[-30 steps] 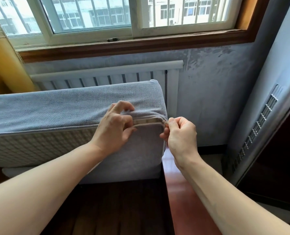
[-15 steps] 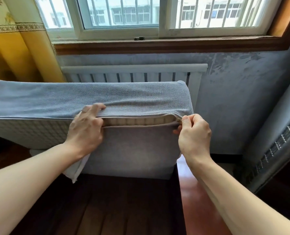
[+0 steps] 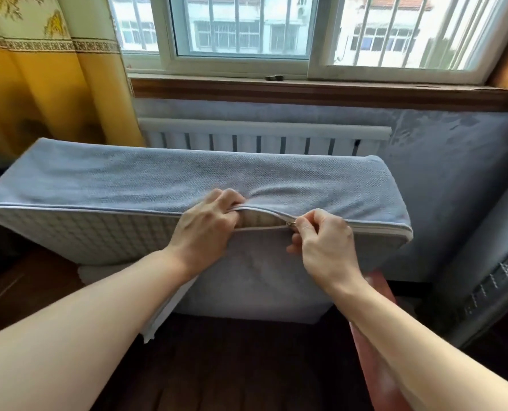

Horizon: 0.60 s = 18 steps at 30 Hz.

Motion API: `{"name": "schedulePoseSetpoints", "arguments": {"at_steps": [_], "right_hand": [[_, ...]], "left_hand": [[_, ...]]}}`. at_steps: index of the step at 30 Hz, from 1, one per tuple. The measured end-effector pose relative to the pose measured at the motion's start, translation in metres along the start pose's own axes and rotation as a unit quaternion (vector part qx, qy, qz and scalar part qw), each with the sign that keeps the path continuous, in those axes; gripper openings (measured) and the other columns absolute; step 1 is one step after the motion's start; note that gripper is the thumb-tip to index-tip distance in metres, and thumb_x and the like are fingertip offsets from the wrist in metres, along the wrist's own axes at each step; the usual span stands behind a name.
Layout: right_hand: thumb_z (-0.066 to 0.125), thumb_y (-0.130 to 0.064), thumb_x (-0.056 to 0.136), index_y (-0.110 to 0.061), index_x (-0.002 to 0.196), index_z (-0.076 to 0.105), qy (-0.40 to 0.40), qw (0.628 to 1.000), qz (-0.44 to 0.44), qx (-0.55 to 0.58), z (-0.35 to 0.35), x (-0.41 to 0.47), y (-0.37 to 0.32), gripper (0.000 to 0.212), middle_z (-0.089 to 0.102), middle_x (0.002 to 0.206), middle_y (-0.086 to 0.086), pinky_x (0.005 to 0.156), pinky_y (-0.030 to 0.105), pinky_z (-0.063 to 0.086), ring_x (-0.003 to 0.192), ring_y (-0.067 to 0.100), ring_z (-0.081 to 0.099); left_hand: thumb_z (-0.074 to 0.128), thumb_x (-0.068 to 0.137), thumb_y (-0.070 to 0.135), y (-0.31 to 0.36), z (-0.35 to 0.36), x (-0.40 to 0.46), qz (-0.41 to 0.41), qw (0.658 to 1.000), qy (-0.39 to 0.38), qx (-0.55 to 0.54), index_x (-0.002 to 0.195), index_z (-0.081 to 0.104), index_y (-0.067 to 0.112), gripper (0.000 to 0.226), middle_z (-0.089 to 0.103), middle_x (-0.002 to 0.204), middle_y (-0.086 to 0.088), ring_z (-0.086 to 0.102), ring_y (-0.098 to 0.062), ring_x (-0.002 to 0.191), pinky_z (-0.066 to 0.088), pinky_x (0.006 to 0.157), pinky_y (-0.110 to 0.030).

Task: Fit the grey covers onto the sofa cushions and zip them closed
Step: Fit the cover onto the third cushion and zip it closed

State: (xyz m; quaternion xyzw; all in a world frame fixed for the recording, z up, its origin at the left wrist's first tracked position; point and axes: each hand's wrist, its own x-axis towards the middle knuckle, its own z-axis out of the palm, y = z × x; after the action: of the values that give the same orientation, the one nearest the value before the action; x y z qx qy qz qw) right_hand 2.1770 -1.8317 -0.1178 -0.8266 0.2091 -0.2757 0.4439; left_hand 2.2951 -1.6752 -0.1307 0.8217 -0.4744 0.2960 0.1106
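A long sofa cushion in a grey cover point(image 3: 164, 176) stands on its edge on the dark wooden seat, its zip side facing me. The zip point(image 3: 374, 227) is closed from the right corner to the slider. My right hand point(image 3: 321, 241) pinches the zip pull point(image 3: 290, 223). My left hand point(image 3: 208, 229) grips the cover's upper edge just left of the slider, fingers curled over the fabric. Between the hands a short gap shows the beige inner cushion point(image 3: 260, 219). Left of my left hand the seam is hidden.
A white radiator point(image 3: 264, 137) and a grey wall stand right behind the cushion, under a window. A yellow curtain point(image 3: 48, 84) hangs at the left. A reddish wooden armrest point(image 3: 377, 292) runs along the right. A white cloth flap point(image 3: 161, 315) hangs under my left forearm.
My right hand has drawn the zip pull leftward from the cushion's right corner to mid-length, closing that stretch. The left hand has shifted and now bunches the cover's edge. The camera view panned left.
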Motion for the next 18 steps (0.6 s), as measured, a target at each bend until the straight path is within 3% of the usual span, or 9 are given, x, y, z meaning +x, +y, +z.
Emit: {"name": "schedulePoseSetpoints", "arguments": {"at_steps": [2, 5, 11, 18], "right_hand": [[0.052, -0.017, 0.096, -0.013, 0.07, 0.057, -0.01, 1.0, 0.001, 0.001, 0.032, -0.006, -0.018, 0.026, 0.063, 0.061, -0.001, 0.065, 0.031, 0.052, 0.053, 0.011, 0.066], [0.049, -0.018, 0.097, -0.008, 0.075, 0.058, -0.011, 1.0, 0.014, 0.01, 0.074, -0.015, -0.042, 0.026, 0.062, 0.064, 0.002, 0.055, 0.021, 0.045, 0.048, 0.005, 0.062], [0.047, -0.02, 0.097, -0.009, 0.077, 0.058, -0.02, 0.999, 0.034, 0.018, 0.16, -0.032, -0.096, 0.026, 0.062, 0.059, 0.0, 0.065, 0.031, 0.049, 0.053, 0.01, 0.065], [0.049, -0.022, 0.096, -0.011, 0.078, 0.058, -0.032, 0.999, 0.021, 0.004, 0.249, -0.046, -0.148, 0.023, 0.066, 0.06, 0.002, 0.067, 0.025, 0.046, 0.057, 0.008, 0.064]], "left_hand": [[0.07, 0.056, -0.005, -0.026, -0.009, -0.02, 0.002, 1.0, -0.008, 0.029, 0.073, 0.069, 0.005, 0.019, 0.061, 0.112, -0.008, 0.059, -0.031, 0.096, 0.052, 0.06, -0.035], [0.073, 0.052, 0.0, -0.083, -0.03, -0.057, -0.06, 0.996, -0.016, 0.06, 0.069, 0.071, 0.005, 0.018, 0.06, 0.116, -0.008, 0.055, -0.031, 0.099, 0.052, 0.068, -0.041], [0.081, 0.044, 0.009, -0.185, -0.069, -0.107, -0.15, 0.981, -0.068, 0.1, 0.059, 0.07, 0.004, 0.019, 0.063, 0.111, -0.011, 0.058, -0.037, 0.096, 0.043, 0.079, -0.053], [0.062, 0.064, 0.019, -0.23, -0.072, -0.134, -0.092, 0.995, -0.029, 0.02, 0.062, 0.065, 0.006, 0.014, 0.059, 0.119, -0.01, 0.056, -0.035, 0.105, 0.046, 0.075, -0.049]]}}
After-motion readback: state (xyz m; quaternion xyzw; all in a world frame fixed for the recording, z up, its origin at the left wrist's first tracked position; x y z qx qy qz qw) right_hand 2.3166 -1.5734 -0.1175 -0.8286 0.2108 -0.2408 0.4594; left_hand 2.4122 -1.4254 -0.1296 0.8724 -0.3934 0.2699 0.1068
